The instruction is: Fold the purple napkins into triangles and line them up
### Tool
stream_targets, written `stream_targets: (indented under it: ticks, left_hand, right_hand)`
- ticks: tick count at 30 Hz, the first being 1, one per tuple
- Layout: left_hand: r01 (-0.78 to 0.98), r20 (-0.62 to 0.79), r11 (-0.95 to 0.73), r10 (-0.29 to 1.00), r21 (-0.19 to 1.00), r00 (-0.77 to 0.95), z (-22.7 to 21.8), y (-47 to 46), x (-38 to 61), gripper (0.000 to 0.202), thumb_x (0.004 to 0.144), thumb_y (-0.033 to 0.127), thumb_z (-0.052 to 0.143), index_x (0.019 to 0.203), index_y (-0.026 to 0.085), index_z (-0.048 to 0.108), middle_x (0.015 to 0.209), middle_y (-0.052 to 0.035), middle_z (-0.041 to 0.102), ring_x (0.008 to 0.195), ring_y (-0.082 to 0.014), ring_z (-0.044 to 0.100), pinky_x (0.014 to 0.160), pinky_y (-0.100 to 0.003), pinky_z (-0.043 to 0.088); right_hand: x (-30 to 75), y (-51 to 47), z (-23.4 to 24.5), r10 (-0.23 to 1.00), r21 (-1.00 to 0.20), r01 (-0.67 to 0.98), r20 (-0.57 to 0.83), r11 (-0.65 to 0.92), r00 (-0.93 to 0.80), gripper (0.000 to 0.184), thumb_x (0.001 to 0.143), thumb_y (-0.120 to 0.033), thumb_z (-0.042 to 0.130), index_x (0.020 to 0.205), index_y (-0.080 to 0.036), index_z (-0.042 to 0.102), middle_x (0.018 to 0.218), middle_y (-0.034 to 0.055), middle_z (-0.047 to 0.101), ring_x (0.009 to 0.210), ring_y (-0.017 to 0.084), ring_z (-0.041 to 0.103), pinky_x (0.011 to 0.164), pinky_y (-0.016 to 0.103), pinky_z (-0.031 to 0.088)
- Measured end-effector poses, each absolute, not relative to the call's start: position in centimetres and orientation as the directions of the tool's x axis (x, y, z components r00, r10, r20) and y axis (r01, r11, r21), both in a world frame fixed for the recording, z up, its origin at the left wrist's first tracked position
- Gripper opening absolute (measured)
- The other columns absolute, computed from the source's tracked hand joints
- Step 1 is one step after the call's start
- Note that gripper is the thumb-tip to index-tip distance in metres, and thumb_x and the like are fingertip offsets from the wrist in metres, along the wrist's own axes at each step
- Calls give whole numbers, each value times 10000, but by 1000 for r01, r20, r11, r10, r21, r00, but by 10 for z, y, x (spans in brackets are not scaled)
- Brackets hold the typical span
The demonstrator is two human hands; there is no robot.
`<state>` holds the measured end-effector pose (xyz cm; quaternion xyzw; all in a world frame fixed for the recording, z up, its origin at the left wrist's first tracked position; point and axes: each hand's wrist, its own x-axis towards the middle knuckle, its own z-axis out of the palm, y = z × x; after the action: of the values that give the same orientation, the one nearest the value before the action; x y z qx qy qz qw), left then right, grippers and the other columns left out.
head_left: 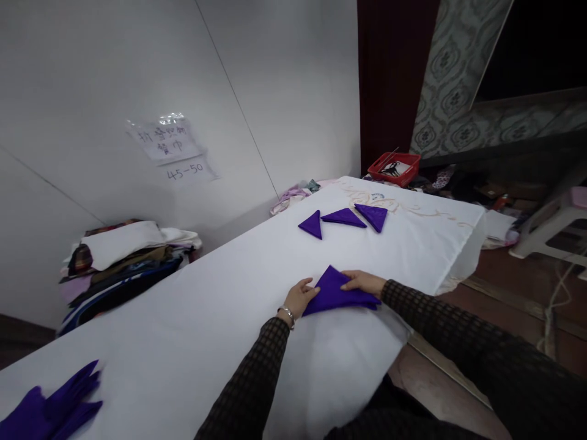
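A purple cloth napkin [338,290], folded into a triangle, lies on the white tablecloth [220,293] with its point away from me. My left hand [299,297], a silver bracelet at its wrist, grips the napkin's left corner between thumb and fingers. On the right side of the same napkin, my right hand [364,282] pinches it, thumb on top and fingers partly hidden beneath. Farther up the table sit a small folded purple triangle [312,225], a wider one [343,217] and another [372,216], side by side.
Loose purple cloths [55,406] lie at the near left table corner. Piled fabrics [123,256] stand against the wall, under a handwritten paper sign [172,146]. A red basket [394,170] with scissors sits beyond the far edge; a white stool [550,223] stands right.
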<state>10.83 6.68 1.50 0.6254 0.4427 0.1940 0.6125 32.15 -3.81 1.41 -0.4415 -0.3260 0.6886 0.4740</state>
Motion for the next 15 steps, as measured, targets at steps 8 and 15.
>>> stream_targets:
  ticks: [8,15]
  left_hand:
    - [464,197,-423,866,778,459,-28,59,105,257,795,239,574,1031,175,652,925,-60,676,853,-180,627,824,-352,518]
    - [487,325,-614,767,621,552,-36,56,101,217,815,168,508,983,183,644,928,-59,660,892,-191,618,833,-376,516]
  right_hand:
    - [396,-1,14,885,-924,-358,-275,-134,377,411,725,-147,651,1133,-183,609,867,31,738,694,171,679,752,318,559]
    - [409,71,5,690,-974,-215,-199,-64,696,439,843,-175,545,1281,-182,515,1064,62,713,857,170,684,778,306,560]
